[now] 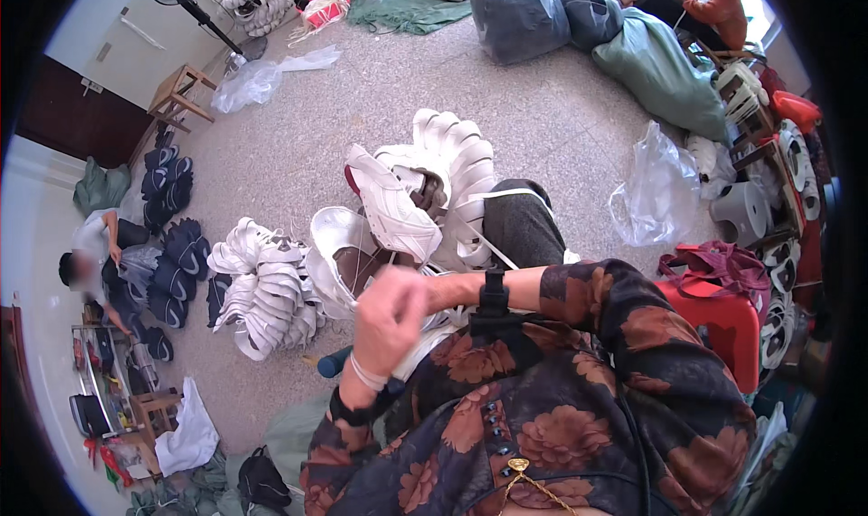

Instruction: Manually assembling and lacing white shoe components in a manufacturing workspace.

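Note:
My left hand (380, 328) is raised in front of my lap, its fingers curled closed and smeared by motion. My right hand (414, 290) crosses behind it at the same spot, so its fingers are mostly hidden. Just beyond both hands is an open white shoe upper (330, 231), with thin pale threads showing across its opening. Another white shoe upper (395, 211) with a red-lined edge leans beside it. A curved stack of white shoe uppers (457, 154) rests by my grey-trousered knee (520, 227). What the fingers hold, if anything, cannot be made out.
A bundle of white uppers (262, 286) lies on the floor at left, near dark shoe uppers (178, 272) and a seated person (99, 245). Clear plastic (658, 191) and a red chair (723, 331) are at right. Large sacks (520, 19) stand at the back.

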The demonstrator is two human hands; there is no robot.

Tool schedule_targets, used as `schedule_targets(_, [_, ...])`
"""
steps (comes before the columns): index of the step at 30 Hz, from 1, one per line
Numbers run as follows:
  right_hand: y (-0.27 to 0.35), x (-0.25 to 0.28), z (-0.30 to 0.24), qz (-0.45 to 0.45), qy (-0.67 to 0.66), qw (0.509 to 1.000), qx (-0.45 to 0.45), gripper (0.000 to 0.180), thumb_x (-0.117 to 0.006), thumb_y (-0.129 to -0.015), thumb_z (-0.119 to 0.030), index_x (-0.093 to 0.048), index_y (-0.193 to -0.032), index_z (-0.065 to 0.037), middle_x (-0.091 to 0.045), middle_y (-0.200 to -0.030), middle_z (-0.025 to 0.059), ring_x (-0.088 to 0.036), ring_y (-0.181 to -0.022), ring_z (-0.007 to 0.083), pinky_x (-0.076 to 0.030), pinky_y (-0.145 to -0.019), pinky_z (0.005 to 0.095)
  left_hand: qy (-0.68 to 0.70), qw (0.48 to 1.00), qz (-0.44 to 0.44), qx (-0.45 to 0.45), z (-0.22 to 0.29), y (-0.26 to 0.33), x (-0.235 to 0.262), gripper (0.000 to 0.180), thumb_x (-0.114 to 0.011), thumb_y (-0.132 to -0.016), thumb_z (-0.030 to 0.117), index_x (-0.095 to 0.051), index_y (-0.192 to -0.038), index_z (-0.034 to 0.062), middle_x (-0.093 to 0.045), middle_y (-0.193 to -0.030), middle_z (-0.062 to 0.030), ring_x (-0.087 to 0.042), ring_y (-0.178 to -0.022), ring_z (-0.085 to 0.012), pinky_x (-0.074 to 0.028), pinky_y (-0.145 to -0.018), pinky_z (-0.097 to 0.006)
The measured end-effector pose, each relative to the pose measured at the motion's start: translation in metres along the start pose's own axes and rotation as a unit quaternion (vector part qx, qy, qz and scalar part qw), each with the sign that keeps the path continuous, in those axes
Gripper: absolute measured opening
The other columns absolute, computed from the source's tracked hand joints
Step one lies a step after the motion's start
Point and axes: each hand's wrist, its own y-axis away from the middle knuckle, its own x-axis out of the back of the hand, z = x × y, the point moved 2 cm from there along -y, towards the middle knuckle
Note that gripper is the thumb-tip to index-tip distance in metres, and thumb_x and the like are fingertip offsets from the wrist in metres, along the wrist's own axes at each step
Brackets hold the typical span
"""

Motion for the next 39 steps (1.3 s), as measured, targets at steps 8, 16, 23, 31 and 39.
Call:
schedule_targets(8, [0.062, 0.068, -0.033, 0.186, -0.117, 0.949, -0.225, 0.022, -0.060, -0.093, -0.013, -0.063, -0.107, 0.004, -0.070, -0.089, 0.0072, -0.066, -0.090, 0.0167, -0.053, -0.078, 0.0310, -0.068, 0.988, -0.060, 0.126, -0.076, -0.016, -0.001, 0.024, -0.068, -0.085, 0.009, -0.055, -0.103, -0.0002, -0.056, -0.097, -0.0175, -0.060, -0.087, -0.0384, -0.049, -0.078, -0.045])
schedule_targets(16, [0.028, 0.187, 0.053, 0.419, 0.232, 0.844, -0.242, 0.044, -0.062, -0.088, -0.031, -0.063, -0.108, 0.009, -0.067, -0.104, 0.0272, -0.064, -0.105, 0.0350, -0.049, -0.088, 0.0423, -0.251, 0.955, -0.115, 0.106, -0.091, -0.004, 0.006, 0.036, -0.073, -0.081, 0.019, -0.058, -0.109, 0.0026, -0.060, -0.107, -0.0182, -0.061, -0.095, -0.0413, -0.049, -0.081, -0.047])
schedule_targets(23, [0.035, 0.170, 0.049, 0.314, -0.088, 0.870, -0.369, 0.062, -0.077, -0.082, -0.033, -0.058, -0.125, 0.008, -0.065, -0.117, 0.0151, -0.062, -0.106, 0.0208, -0.048, -0.090, 0.0329, -0.231, 0.969, -0.019, 0.088, -0.099, -0.004, 0.016, 0.052, -0.074, -0.081, 0.018, -0.054, -0.126, 0.0022, -0.055, -0.117, -0.0202, -0.057, -0.108, -0.0397, -0.048, -0.088, -0.042])
schedule_targets(31, [0.061, 0.132, 0.020, 0.185, -0.164, 0.908, -0.339, 0.044, -0.072, -0.090, -0.023, -0.062, -0.125, 0.000, -0.068, -0.118, 0.0044, -0.061, -0.106, 0.0118, -0.046, -0.096, 0.0288, -0.069, 0.991, 0.054, 0.098, -0.087, -0.016, -0.004, 0.017, -0.072, -0.082, 0.007, -0.058, -0.089, 0.0017, -0.060, -0.082, -0.0113, -0.063, -0.071, -0.0295, -0.050, -0.065, -0.035])
schedule_targets(39, [0.038, 0.124, 0.006, 0.160, -0.152, 0.926, -0.307, 0.063, -0.081, -0.084, -0.028, -0.054, -0.133, 0.001, -0.065, -0.122, 0.0059, -0.058, -0.111, 0.0127, -0.047, -0.097, 0.0307, -0.075, 0.991, 0.027, 0.104, -0.074, -0.014, 0.013, 0.014, -0.070, -0.082, 0.004, -0.058, -0.091, 0.0051, -0.058, -0.074, -0.0097, -0.059, -0.059, -0.0245, -0.046, -0.055, -0.035])
